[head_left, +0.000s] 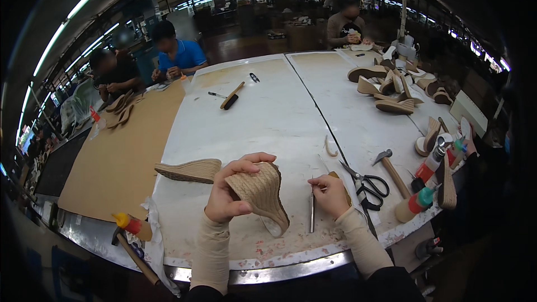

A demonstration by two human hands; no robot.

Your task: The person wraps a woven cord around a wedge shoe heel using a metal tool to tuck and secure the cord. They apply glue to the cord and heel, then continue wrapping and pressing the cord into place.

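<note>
My left hand is wrapped round a wedge shoe sole covered in woven tan rope, raised above the white table and tilted with its narrow end down. To the right, my right hand has its fingers pinched on a slim metal tool, which points down toward the tabletop. A second rope-covered wedge lies just left of my left hand. Black-handled scissors rest close to my right hand, partly over other tools that I cannot make out.
A hammer and glue bottles stand at the right. Several wedge soles are piled at the far right. A brush lies farther back. At near left are a yellow-capped bottle and another hammer. People sit across the table.
</note>
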